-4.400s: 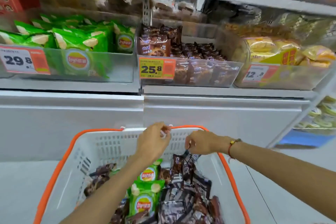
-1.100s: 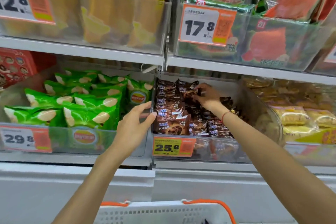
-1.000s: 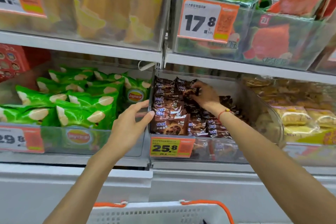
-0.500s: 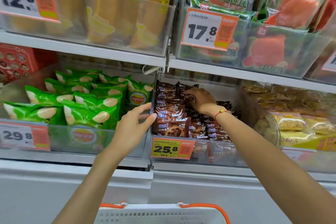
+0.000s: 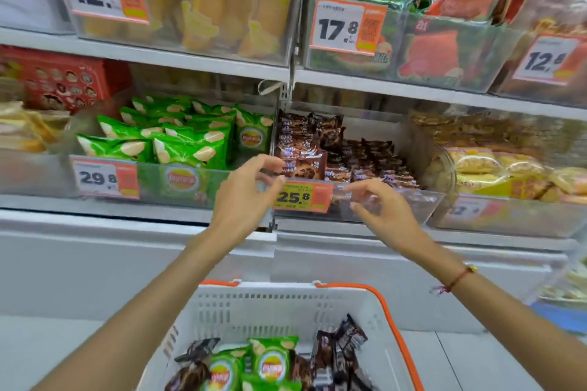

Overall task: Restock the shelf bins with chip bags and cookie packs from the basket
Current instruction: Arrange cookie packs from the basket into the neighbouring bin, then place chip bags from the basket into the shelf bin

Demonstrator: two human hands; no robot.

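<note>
Both hands are empty, fingers loosely spread and slightly bent. The left hand [image 5: 243, 197] hovers at the near left corner of the clear cookie bin [image 5: 409, 205], its fingertips just beside the front rim, though contact cannot be told. The right hand [image 5: 382, 211] hangs in front of the same bin, right of the yellow 25.8 price tag [image 5: 301, 197]. Brown cookie packs [image 5: 305, 152] are stacked inside that bin, higher on the left. In the bin to the left lie green chip bags [image 5: 187, 143] behind a 29.8 tag [image 5: 106, 178]. Nearest the person, below both arms, the white basket [image 5: 286, 308] with orange rim holds more green chip bags [image 5: 273, 365] and dark cookie packs [image 5: 343, 349].
</note>
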